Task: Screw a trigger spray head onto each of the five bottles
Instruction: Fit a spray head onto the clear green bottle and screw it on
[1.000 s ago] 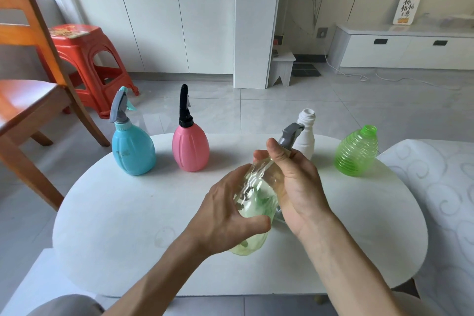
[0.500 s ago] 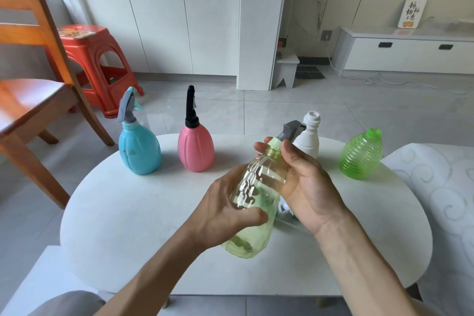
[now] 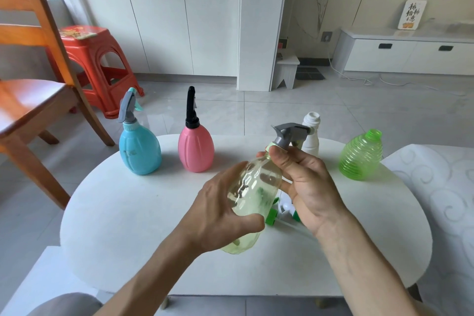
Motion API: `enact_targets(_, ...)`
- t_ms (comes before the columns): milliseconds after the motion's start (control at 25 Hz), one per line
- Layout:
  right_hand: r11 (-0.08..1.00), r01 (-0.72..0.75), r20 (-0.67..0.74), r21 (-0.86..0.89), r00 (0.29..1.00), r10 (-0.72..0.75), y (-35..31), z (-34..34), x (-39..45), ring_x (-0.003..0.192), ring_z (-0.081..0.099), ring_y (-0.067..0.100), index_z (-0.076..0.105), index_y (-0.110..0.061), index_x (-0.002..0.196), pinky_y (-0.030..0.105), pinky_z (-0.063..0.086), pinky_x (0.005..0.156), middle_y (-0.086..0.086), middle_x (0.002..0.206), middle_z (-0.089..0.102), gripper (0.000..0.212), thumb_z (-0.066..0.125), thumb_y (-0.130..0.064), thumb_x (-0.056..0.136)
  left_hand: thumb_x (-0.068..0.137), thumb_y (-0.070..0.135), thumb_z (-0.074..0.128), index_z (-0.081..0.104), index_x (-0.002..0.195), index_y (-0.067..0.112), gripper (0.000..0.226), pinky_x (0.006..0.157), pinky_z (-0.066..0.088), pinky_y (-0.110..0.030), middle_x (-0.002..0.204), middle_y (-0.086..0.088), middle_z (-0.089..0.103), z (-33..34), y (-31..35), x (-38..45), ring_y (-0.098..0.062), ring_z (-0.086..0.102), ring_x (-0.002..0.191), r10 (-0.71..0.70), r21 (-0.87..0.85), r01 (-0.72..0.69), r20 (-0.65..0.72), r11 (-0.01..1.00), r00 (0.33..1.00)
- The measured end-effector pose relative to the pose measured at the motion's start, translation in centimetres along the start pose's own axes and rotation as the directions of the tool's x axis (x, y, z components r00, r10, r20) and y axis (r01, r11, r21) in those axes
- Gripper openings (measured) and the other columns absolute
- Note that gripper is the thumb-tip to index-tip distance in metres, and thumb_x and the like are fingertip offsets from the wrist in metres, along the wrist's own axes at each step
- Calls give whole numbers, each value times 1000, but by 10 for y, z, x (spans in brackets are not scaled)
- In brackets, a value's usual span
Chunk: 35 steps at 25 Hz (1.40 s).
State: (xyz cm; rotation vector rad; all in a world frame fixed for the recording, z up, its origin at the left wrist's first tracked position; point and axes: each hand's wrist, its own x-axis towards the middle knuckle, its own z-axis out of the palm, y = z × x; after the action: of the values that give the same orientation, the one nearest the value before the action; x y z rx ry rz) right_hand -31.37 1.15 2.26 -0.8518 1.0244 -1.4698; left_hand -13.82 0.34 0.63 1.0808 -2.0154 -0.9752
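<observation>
At the centre of the frame the pale green clear bottle is held tilted above the white table, its neck pointing up and to the right, with a grey trigger spray head sitting on its light green collar. The likeliest fault here is cross-threading: the bottle leans while the collar is turned, so the head could bite crooked and jam or sit loose; the smooth body could also twist in the palm instead of resisting the turn. The left hand wraps the lower body, fingers curled round it and thumb across the front. The right hand closes thumb and fingertips on the collar, pinching it. Just below them, partly hidden, loose spray parts with green pieces lie on the table. Toward the upper left stand the blue bottle and pink bottle, heads fitted; to the right the white bottle and green ribbed bottle stand uncapped.
</observation>
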Motion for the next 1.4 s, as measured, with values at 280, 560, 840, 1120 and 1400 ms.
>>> enact_targets(280,957,-36,-108,287,992,70,10,23,3,86,68,18,65,-19,84,45,48,95,2,91,77,20,78,-28,71,54,55,67,52,142,22,95,84,40,-4,112,22,57,15,0,4,4,55,104,75,92,-64,-122,994,990)
enact_targets(560,985,24,-258,169,966,21,13,26,3,72,66,13,73,-29,71,35,50,77,-5,75,73,18,83,-41,63,54,58,66,52,142,20,97,84,38,-2,110,24,54,23,0,5,2,53,101,82,117,-71,-93,991,992)
enact_targets(840,999,38,-250,16,968,-33,13,27,1,86,68,23,72,-26,86,57,50,95,5,88,77,17,70,-43,85,53,53,68,53,138,31,89,90,45,-13,117,19,61,20,2,4,1,58,105,15,34,-12,-76,999,997)
enact_targets(1120,973,-3,0,232,1000,3,8,16,-1,96,66,20,77,-27,89,49,46,99,4,108,76,12,68,-34,84,56,31,73,60,116,34,61,75,55,-41,96,7,68,10,5,6,-17,63,87,21,-106,-27,-58,994,998)
enact_targets(1400,961,-62,-26,269,997,71,9,19,1,87,62,25,60,-11,95,45,50,86,7,84,66,33,82,-16,72,58,33,74,56,134,36,79,85,55,-30,113,10,70,10,-1,4,-10,66,104,65,-77,-67,-21,995,998)
